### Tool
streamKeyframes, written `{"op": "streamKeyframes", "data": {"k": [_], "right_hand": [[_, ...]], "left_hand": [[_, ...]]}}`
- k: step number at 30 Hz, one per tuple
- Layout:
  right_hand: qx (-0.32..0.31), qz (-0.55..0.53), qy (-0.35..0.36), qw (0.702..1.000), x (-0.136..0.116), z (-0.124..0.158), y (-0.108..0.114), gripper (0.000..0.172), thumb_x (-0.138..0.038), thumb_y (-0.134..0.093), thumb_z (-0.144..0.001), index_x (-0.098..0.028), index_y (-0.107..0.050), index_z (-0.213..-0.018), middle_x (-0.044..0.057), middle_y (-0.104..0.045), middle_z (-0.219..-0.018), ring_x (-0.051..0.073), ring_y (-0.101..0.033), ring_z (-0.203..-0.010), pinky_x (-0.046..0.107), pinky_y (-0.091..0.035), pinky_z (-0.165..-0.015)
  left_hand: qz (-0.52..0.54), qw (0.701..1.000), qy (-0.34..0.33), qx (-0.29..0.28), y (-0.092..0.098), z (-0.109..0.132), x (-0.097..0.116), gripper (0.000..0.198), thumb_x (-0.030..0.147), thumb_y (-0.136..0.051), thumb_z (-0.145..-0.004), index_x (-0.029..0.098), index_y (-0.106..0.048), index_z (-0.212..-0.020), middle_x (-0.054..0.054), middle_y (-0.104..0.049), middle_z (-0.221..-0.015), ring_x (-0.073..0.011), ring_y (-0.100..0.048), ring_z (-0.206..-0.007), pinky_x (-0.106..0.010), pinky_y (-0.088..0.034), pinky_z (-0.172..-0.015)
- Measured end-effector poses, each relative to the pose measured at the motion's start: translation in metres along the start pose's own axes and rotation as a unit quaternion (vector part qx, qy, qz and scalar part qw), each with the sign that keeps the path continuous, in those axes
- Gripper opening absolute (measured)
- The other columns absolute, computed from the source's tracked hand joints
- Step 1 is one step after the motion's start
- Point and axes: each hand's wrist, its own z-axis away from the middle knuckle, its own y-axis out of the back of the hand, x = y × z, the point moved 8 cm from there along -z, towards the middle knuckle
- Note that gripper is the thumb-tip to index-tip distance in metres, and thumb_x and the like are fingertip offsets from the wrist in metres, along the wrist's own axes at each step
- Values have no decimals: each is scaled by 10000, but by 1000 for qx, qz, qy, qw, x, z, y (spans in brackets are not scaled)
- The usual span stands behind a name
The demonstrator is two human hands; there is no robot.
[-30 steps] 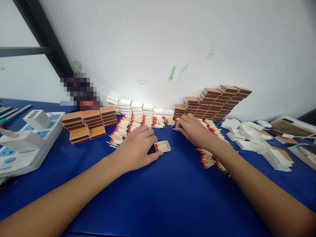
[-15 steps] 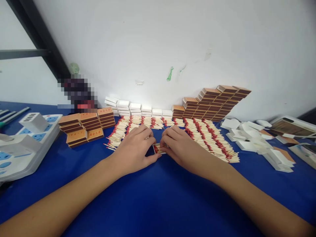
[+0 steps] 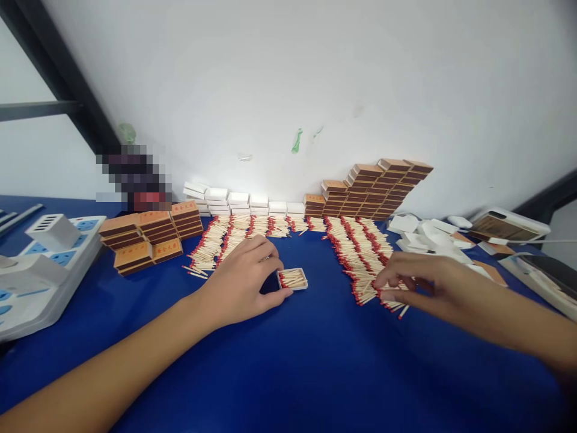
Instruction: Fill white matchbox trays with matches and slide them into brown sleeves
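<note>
A small white matchbox tray [image 3: 305,285] with red-headed matches [image 3: 293,278] in it lies on the blue table. My left hand [image 3: 247,279] steadies its left end, thumb at the near corner and fingers curled behind. To the right, my right hand [image 3: 415,279] reaches into the near part of the right-hand match rows [image 3: 360,255], thumb and fingertips pinched together on some matches [image 3: 377,291]. How many it grips is hidden. More match rows [image 3: 229,237] spread behind my left hand.
Brown matchboxes are stacked at the left [image 3: 155,234] and along the wall at the right [image 3: 369,189]. White trays [image 3: 238,200] line the wall between them. Loose white trays [image 3: 426,234] lie far right, beside electronic devices [image 3: 514,225]. A power strip [image 3: 67,288] sits at the left edge.
My right hand has left the tray and moved right to the match rows, uncovering the tray's contents. My left hand stays at the tray. The view has shifted slightly.
</note>
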Motion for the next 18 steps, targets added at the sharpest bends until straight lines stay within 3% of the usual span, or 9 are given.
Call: {"op": "streamKeyframes", "data": {"k": [6, 18], "right_hand": [[27, -24, 27, 999, -7, 9, -32, 264, -440, -557, -1052, -302, -782, -1030, 96, -719, -1088, 262, -703, -983, 413, -591, -834], [60, -2, 52, 997, -2, 8, -40, 256, -396, -505, -1085, -277, -732, -1089, 91, -711, -1096, 248, -689, -1025, 404, -575, -884]], "left_hand": [[22, 1000, -15, -15, -7, 1, 14, 281, 451, -744, -945, 180, -736, -1018, -79, -695, -1046, -265, -608, -1052, -451, -527, -955], [42, 998, -18, -33, -14, 4, 26, 311, 471, -748, -942, 175, -741, -1039, -78, -699, -1064, -265, -613, -1076, -435, -527, -958]]}}
